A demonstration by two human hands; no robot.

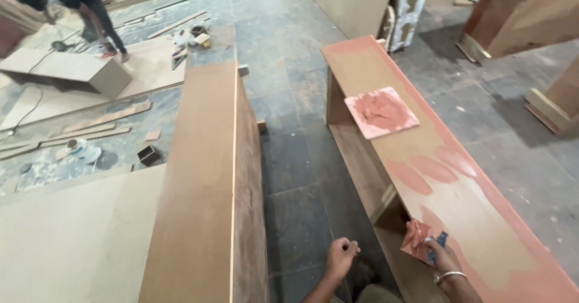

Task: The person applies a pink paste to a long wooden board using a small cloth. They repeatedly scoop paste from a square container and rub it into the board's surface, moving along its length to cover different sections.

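Observation:
My right hand [439, 256] grips a small flat scraper [420, 241] smeared with reddish-pink putty, pressed on the near end of a long wooden cabinet panel [482, 230]. The panel has pink putty along its edges and in several strokes across its middle. A square board [380, 111] loaded with the same putty lies on the panel farther away. My left hand [341, 257] hangs loosely closed and empty over the floor gap, between this cabinet and a second tall brown cabinet [205, 176] on the left.
Grey stone floor [289, 158] runs between the two cabinets. A large flat board [72, 236] lies at lower left. Another person [72, 4] bends over boards and scattered wood strips at top left. More wooden furniture [518, 13] stands at top right.

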